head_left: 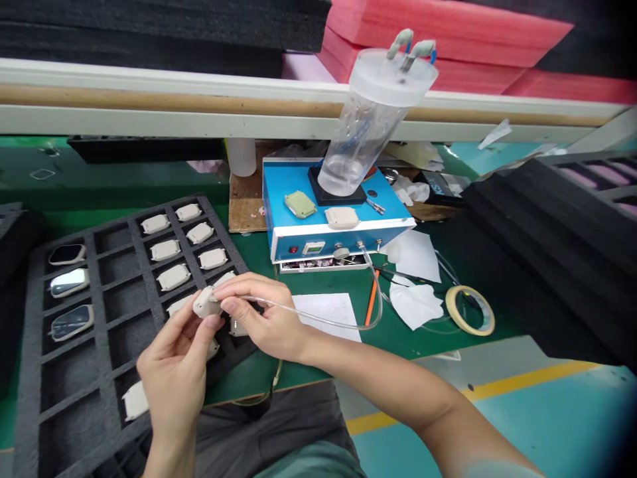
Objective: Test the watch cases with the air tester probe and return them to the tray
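My left hand (179, 355) pinches a small beige watch case (206, 303) between thumb and fingers, above the dark foam tray (107, 318). My right hand (266, 318) is closed on the end of a clear tube (318, 320), held against the case; the tip is too small to make out. That tube runs back to the front of a blue machine (293, 189). Below and around my hands, the tray's compartments hold several beige cases (174, 277). Three dark-faced pieces (72, 322) lie in its left column.
On the machine stand a tilted-looking clear cylinder (358, 126), a green case (300, 204) and another beige case (342, 217). White paper (418, 305), an orange stick (371, 299) and a tape roll (470, 311) lie at right. Black foam stacks flank the bench; a shelf crosses above.
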Demonstrator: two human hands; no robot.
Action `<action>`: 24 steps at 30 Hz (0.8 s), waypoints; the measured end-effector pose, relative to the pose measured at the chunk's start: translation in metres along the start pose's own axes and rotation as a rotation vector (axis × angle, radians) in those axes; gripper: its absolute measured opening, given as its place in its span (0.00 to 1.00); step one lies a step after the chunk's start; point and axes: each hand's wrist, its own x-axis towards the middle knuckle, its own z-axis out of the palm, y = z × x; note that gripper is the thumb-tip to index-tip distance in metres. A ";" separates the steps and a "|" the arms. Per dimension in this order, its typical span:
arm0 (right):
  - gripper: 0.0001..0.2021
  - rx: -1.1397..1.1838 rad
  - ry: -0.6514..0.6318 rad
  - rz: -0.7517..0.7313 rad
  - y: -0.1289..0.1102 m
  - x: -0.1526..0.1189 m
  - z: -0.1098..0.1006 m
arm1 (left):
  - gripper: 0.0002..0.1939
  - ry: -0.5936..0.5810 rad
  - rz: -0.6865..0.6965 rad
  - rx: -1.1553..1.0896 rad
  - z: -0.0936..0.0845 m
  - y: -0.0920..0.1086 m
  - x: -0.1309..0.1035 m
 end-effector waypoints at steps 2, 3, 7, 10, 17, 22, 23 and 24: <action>0.06 0.001 0.000 0.005 0.000 0.000 0.000 | 0.19 0.001 0.001 0.002 0.000 0.000 0.000; 0.06 0.002 0.003 0.005 0.000 0.000 0.000 | 0.20 0.004 0.000 0.006 0.000 0.000 0.000; 0.06 0.018 0.021 -0.016 0.000 0.000 0.001 | 0.21 0.014 -0.005 0.018 -0.001 0.001 0.001; 0.06 -0.005 0.010 -0.005 -0.001 0.000 0.001 | 0.21 0.015 -0.012 0.024 0.000 0.001 0.001; 0.06 -0.023 -0.004 0.016 0.000 0.000 0.000 | 0.23 0.024 -0.011 0.042 0.000 0.000 0.001; 0.06 -0.007 0.006 -0.001 -0.001 0.000 0.001 | 0.21 0.010 -0.002 0.031 0.000 0.000 0.001; 0.06 0.000 0.009 -0.007 -0.001 0.000 0.001 | 0.21 0.008 0.001 0.027 0.000 0.000 0.001; 0.06 0.007 0.011 -0.012 -0.001 0.001 0.001 | 0.21 0.006 0.001 0.020 0.000 0.001 0.001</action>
